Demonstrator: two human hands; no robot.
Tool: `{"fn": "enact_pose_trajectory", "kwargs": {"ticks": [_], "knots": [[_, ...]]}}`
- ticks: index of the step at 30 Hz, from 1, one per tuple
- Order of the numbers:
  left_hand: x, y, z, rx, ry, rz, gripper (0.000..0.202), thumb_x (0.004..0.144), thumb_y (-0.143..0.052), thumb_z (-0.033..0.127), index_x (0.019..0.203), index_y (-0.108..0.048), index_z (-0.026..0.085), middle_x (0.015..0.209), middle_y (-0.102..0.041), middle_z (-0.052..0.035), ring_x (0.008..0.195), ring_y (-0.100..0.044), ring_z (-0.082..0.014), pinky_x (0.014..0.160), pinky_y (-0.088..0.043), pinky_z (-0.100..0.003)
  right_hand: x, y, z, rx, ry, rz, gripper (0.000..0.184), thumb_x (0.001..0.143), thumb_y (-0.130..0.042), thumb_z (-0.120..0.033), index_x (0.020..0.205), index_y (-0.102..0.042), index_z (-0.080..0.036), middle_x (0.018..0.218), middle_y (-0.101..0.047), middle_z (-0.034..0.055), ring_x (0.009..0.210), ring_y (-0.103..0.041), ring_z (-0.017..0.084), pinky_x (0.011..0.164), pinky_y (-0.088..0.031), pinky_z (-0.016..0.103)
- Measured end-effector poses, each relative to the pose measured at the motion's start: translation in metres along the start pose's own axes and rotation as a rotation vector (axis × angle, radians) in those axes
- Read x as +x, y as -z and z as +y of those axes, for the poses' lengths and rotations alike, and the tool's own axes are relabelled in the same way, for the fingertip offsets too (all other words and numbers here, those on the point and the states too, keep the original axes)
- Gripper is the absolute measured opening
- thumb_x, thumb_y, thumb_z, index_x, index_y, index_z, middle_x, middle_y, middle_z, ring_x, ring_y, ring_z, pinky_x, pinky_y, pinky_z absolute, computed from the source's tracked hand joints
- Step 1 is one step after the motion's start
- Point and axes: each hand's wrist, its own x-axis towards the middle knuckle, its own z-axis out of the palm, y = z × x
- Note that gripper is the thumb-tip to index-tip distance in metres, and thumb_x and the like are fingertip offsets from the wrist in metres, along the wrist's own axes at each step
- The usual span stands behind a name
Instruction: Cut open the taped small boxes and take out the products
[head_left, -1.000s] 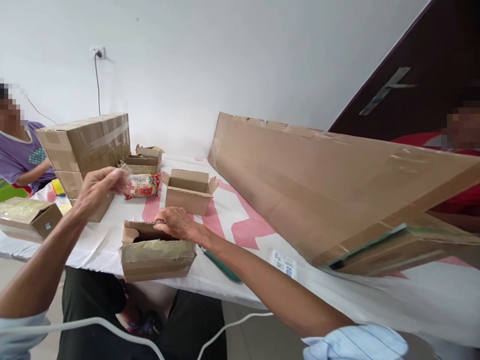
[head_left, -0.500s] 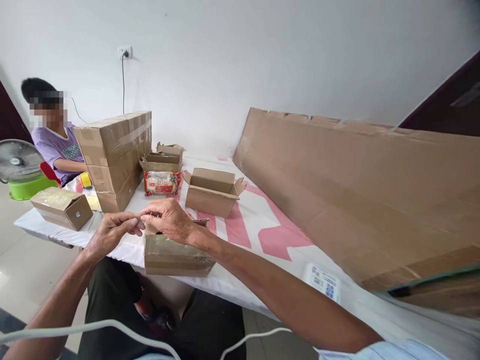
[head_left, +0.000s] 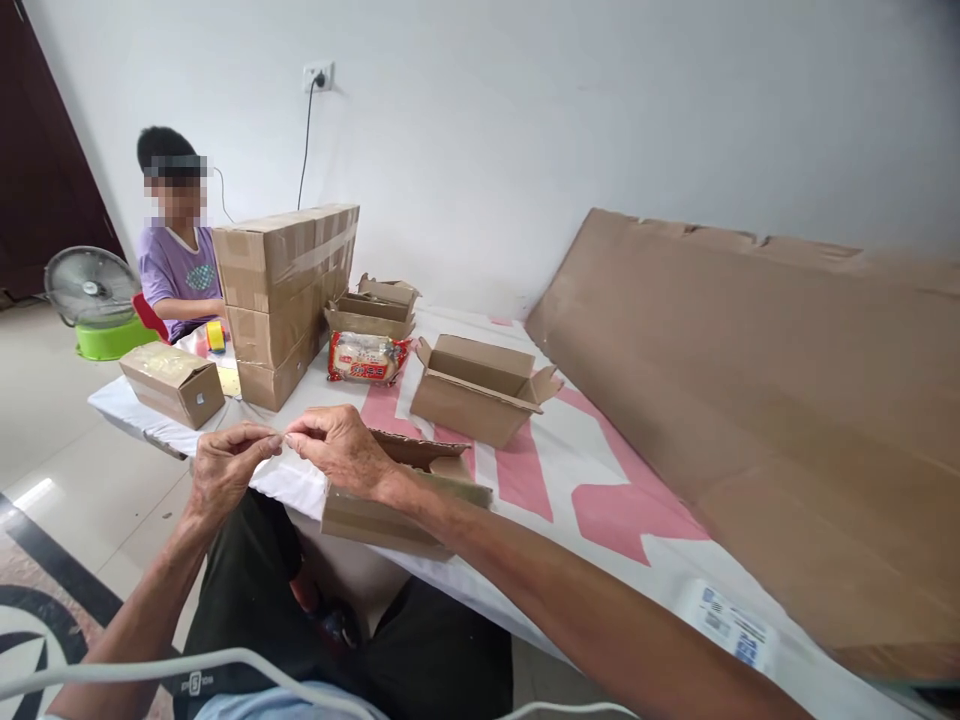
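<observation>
My left hand (head_left: 225,468) and my right hand (head_left: 339,450) meet fingertip to fingertip over the table's near edge. Both are pinched on something tiny between them that I cannot make out. Just behind my right hand lies a small taped cardboard box (head_left: 397,500) with its top flaps open. Farther back an empty open box (head_left: 480,388) stands beside a red and white food packet (head_left: 367,358).
A stack of sealed cartons (head_left: 281,290) stands at the back left with low open boxes (head_left: 371,310) beside it. A small closed box (head_left: 172,383) sits at the left corner. A long cardboard sheet (head_left: 750,400) leans along the right. A seated person in purple (head_left: 176,270) and a fan (head_left: 90,290) are at the far left.
My left hand came back from the food packet to meet the right hand, which lifted off the taped box. The view has swung left, and the person at the right has dropped out.
</observation>
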Motion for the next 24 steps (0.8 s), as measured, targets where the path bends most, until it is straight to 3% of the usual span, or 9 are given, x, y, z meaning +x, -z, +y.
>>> {"fn": "enact_pose_trajectory", "kwargs": {"ticks": [4, 7, 11, 15, 19, 24], "knots": [[-0.01, 0.011, -0.009, 0.03, 0.018, 0.059, 0.018, 0.073, -0.085, 0.037, 0.077, -0.083, 0.02, 0.074, -0.08, -0.0032, 0.07, -0.073, -0.0187, 0.069, -0.059, -0.028, -0.003, -0.011, 0.001, -0.048, -0.005, -0.046, 0.024, 0.093, -0.065, -0.018, 0.103, -0.087, -0.02, 0.093, -0.083, 0.005, 0.08, -0.072, 0.018, 0.076, -0.052, 0.029], [-0.013, 0.034, -0.028, 0.162, 0.019, 0.152, 0.02, 0.074, -0.082, 0.038, 0.082, -0.083, 0.02, 0.076, -0.081, -0.0033, 0.072, -0.075, -0.0199, 0.072, -0.061, -0.029, -0.006, -0.007, 0.0, -0.083, 0.009, -0.03, 0.032, 0.093, -0.065, -0.018, 0.119, -0.084, -0.02, 0.1, -0.084, 0.0075, 0.085, -0.074, 0.021, 0.082, -0.055, 0.033], [-0.012, 0.086, -0.069, 0.429, 0.134, 0.235, 0.04, 0.078, -0.076, 0.044, 0.108, -0.082, 0.018, 0.086, -0.084, -0.0056, 0.08, -0.079, -0.024, 0.077, -0.062, -0.031, -0.009, 0.023, -0.003, 0.024, 0.029, 0.098, 0.031, 0.095, -0.062, -0.021, 0.118, -0.083, -0.017, 0.092, -0.082, 0.0063, 0.078, -0.073, 0.019, 0.077, -0.057, 0.032], [-0.009, 0.132, -0.103, 0.893, 0.387, 0.127, 0.03, 0.083, -0.06, 0.031, 0.094, -0.085, 0.019, 0.084, -0.085, -0.008, 0.091, -0.081, -0.029, 0.079, -0.061, -0.031, -0.019, 0.058, -0.003, 0.068, 0.01, 0.191, 0.026, 0.094, -0.065, -0.028, 0.109, -0.083, -0.017, 0.086, -0.08, 0.0058, 0.072, -0.071, 0.018, 0.072, -0.06, 0.032], [-0.005, 0.152, -0.113, 1.025, 0.438, 0.098, 0.024, 0.075, -0.061, 0.019, 0.082, -0.084, 0.021, 0.082, -0.084, -0.0103, 0.099, -0.08, -0.0342, 0.085, -0.058, -0.035, -0.033, 0.08, -0.001, 0.06, -0.058, 0.25, 0.029, 0.092, -0.069, -0.035, 0.106, -0.084, -0.015, 0.078, -0.078, 0.0054, 0.063, -0.068, 0.017, 0.062, -0.059, 0.03], [0.007, 0.177, -0.127, 1.159, 0.393, 0.07, 0.027, 0.088, -0.062, 0.039, 0.085, -0.081, 0.019, 0.085, -0.081, -0.0185, 0.098, -0.074, -0.0415, 0.082, -0.055, -0.046, -0.042, 0.103, 0.011, 0.085, -0.119, 0.333, 0.032, 0.09, -0.071, -0.04, 0.103, -0.084, -0.014, 0.077, -0.076, 0.0057, 0.058, -0.066, 0.016, 0.056, -0.057, 0.029]]}}
